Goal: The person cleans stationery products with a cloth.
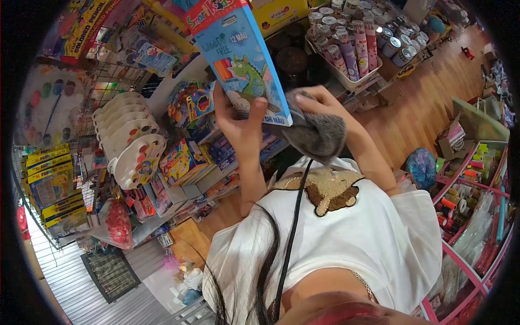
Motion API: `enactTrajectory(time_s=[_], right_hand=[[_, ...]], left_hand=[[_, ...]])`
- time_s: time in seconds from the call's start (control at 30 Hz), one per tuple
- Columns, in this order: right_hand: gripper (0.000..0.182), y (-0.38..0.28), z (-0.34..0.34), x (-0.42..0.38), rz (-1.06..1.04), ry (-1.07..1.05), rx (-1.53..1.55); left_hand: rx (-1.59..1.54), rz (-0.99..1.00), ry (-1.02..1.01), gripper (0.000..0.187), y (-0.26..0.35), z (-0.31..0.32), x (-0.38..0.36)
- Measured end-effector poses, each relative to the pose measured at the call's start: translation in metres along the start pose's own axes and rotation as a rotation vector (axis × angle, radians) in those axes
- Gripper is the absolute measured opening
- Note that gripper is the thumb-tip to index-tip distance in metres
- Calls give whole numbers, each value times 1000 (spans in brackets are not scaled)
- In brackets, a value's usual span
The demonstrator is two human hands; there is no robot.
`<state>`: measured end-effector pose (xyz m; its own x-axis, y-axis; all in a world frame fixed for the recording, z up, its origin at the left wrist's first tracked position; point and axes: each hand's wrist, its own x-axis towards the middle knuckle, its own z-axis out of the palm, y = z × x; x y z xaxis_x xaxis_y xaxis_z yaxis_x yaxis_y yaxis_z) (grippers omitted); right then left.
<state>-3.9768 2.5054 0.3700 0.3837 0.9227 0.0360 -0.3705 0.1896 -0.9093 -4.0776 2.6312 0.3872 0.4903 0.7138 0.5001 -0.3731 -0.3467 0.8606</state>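
My left hand [242, 122] grips the lower end of a blue box of colored pencils [233, 59], thumb across its front. The box stands tilted, with a green dragon and "12 MÀU" printed on it. In my right hand [319, 102] is a bunched grey cloth [317, 132], held against the lower right edge of the box. Part of the cloth passes behind the box and hangs below it. The fingers of my left hand behind the box are mostly hidden.
Stacked paint palettes [135, 146] hang on the left beside yellow packs [51, 184]. Boxed supplies [187, 162] line a shelf below. A white basket [349, 81] of patterned tubes stands ahead, with jars [401, 46] beyond. At right is a pink-framed rack [460, 260] of spools.
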Motion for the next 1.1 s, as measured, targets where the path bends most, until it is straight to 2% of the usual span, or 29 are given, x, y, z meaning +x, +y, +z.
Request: enactTrajectory(time_s=[0.1, 0.2, 0.23, 0.27, 0.3, 0.37, 0.4, 0.5, 0.53, 0.6, 0.7, 0.77, 0.87, 0.97, 1.0, 1.1], right_hand=[[28, 2, -3, -28, 104, 84, -37], [27, 14, -12, -36, 143, 288, 48], [26, 24, -17, -37, 149, 367, 100], [27, 34, -32, -37, 132, 257, 178], [27, 37, -37, -39, 122, 291, 218], [28, 42, -44, -41, 104, 364, 296], [29, 46, -45, -41, 91, 466, 308], [33, 35, -55, -44, 31, 342, 316], [34, 51, -68, -46, 75, 481, 393], [33, 74, -90, -45, 58, 612, 333], [32, 91, -105, -41, 36, 628, 314], [33, 61, -89, -50, 86, 442, 580], [34, 60, -77, -54, -18, 471, 593], [34, 75, -74, -52, -205, 592, 453], [34, 75, -72, -51, -198, 588, 457], [35, 72, -67, -48, -176, 588, 438]], left_hand=[[-28, -284, -38, 69, 24, -6, 3], [-385, -264, -128, 57, 26, -5, 7], [-402, -240, -136, 55, 30, -3, 7], [-419, -216, -145, 54, 36, 2, 7], [-436, -194, -154, 52, 39, 4, 5], [-268, -104, -72, 53, 40, 4, 1], [-184, -61, -31, 54, 40, 4, -1], [-261, 8, 129, 57, 42, 0, 4], [-255, 68, 143, 61, 47, 1, 6], [-232, 107, 298, 60, 27, -17, 6], [-141, 73, 457, 55, 12, -24, -4], [-167, -60, 527, 51, -11, -32, -29], [-131, -197, 481, 48, -46, -40, -55], [-187, -367, 548, 47, -78, -45, -60], [-179, -369, 532, 54, -89, -46, -57], [-308, -337, 588, 46, -103, -40, -36]])
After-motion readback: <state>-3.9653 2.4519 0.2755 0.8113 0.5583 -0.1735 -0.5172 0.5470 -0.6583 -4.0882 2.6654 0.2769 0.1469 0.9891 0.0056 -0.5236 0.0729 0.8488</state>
